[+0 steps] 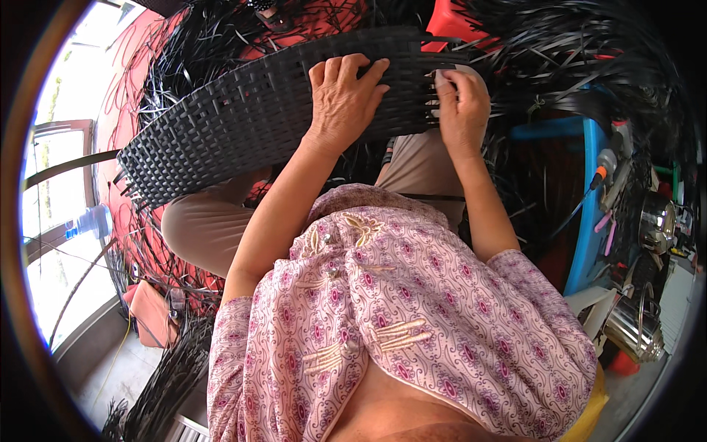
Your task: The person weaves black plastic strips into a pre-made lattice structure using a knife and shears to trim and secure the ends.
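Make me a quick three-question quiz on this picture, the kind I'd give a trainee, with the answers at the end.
1. Where on the black woven panel is the right hand: A) its middle, B) its right end, C) its left end?
2. True or false: the left hand is raised clear of the panel.
3. On which side of the picture is the clear plastic bottle?

Key:
1. B.
2. False; the left hand rests on top of it.
3. The left.
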A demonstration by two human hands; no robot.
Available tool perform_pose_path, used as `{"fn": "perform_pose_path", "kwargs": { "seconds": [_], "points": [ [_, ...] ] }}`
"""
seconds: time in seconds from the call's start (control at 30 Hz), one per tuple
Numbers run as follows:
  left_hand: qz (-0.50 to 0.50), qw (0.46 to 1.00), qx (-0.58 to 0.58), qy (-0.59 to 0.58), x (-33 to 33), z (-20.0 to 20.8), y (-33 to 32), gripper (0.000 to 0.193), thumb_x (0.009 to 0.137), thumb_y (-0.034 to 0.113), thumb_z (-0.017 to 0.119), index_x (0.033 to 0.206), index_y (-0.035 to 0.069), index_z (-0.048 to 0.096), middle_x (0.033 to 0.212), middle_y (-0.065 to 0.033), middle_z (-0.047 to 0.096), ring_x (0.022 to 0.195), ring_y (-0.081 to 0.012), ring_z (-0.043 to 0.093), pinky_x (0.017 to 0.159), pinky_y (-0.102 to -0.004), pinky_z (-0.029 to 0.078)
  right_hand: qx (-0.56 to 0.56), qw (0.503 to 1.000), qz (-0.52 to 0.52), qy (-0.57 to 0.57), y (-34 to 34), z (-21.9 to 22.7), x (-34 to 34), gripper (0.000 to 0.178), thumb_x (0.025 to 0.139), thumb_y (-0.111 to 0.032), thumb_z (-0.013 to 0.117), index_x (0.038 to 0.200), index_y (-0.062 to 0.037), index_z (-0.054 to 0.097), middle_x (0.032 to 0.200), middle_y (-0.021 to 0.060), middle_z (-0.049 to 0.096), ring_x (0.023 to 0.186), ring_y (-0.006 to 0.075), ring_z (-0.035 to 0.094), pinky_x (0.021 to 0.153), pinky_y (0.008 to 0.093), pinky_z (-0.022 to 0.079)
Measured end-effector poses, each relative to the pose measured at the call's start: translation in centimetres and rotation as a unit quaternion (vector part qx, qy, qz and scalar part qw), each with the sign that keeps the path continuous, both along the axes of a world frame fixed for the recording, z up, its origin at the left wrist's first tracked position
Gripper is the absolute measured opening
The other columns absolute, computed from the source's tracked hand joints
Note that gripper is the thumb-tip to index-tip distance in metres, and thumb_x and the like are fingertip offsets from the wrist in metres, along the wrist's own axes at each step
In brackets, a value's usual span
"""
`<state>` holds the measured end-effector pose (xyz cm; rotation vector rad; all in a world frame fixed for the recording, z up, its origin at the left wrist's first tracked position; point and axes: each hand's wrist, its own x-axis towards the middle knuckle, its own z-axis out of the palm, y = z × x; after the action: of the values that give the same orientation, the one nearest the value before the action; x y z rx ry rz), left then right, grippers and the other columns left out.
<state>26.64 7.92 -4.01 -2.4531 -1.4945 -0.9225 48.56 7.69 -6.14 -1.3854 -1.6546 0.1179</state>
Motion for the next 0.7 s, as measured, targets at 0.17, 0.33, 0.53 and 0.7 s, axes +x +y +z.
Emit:
{"fn": "perform_pose_path", "kwargs": {
  "seconds": [0.17, 0.33, 0.53, 0.7],
  "points": [
    [0.002, 1.000, -0.016, -0.010, 0.3, 0.6, 0.3, 0.041, 0.084, 0.033, 0.075, 0.123, 0.021, 0.067, 0.110, -0.0035, 0.055, 0.105, -0.0249, 0.051, 0.095, -0.0436, 0.035, -0.165, 0.912, -0.027, 0.375, 2.6, -1.0, 0.5, 0.032, 0.091, -0.026, 0.073, 0.102, 0.0032, 0.073, 0.091, 0.0049, 0.072, 0.086, 0.0119, 0.063, 0.079, 0.0267, 0.049],
    [0.031, 0.999, -0.014, -0.030, 0.2, 0.8, 0.3, 0.047, 0.076, 0.038, 0.078, 0.120, 0.024, 0.068, 0.103, -0.0022, 0.054, 0.103, -0.0247, 0.050, 0.087, -0.0433, 0.036, -0.258, 0.828, 0.008, 0.497, 4.1, 0.0, 0.2, 0.028, 0.087, -0.028, 0.079, 0.100, -0.0038, 0.074, 0.085, 0.0029, 0.069, 0.073, 0.0120, 0.065, 0.068, 0.0275, 0.052],
    [0.009, 0.999, 0.038, 0.006, 0.1, -0.2, -0.2, 0.051, 0.074, 0.043, 0.077, 0.119, 0.023, 0.066, 0.098, -0.0045, 0.054, 0.101, -0.0243, 0.052, 0.086, -0.0441, 0.038, -0.378, 0.812, -0.022, 0.443, 4.4, 0.8, 1.5, 0.043, 0.083, -0.042, 0.080, 0.108, -0.0093, 0.072, 0.095, 0.0066, 0.069, 0.077, 0.0208, 0.066, 0.060, 0.0355, 0.054],
    [-0.019, 1.000, 0.010, -0.011, -0.5, -0.2, -0.4, 0.056, 0.074, 0.042, 0.077, 0.124, 0.018, 0.065, 0.101, -0.0038, 0.053, 0.103, -0.0222, 0.050, 0.091, -0.0403, 0.037, -0.374, 0.816, -0.009, 0.440, 7.0, -2.5, 4.6, 0.053, 0.083, -0.045, 0.080, 0.118, -0.0073, 0.069, 0.108, 0.0063, 0.069, 0.092, 0.0193, 0.062, 0.081, 0.0347, 0.047]
  ]
}}
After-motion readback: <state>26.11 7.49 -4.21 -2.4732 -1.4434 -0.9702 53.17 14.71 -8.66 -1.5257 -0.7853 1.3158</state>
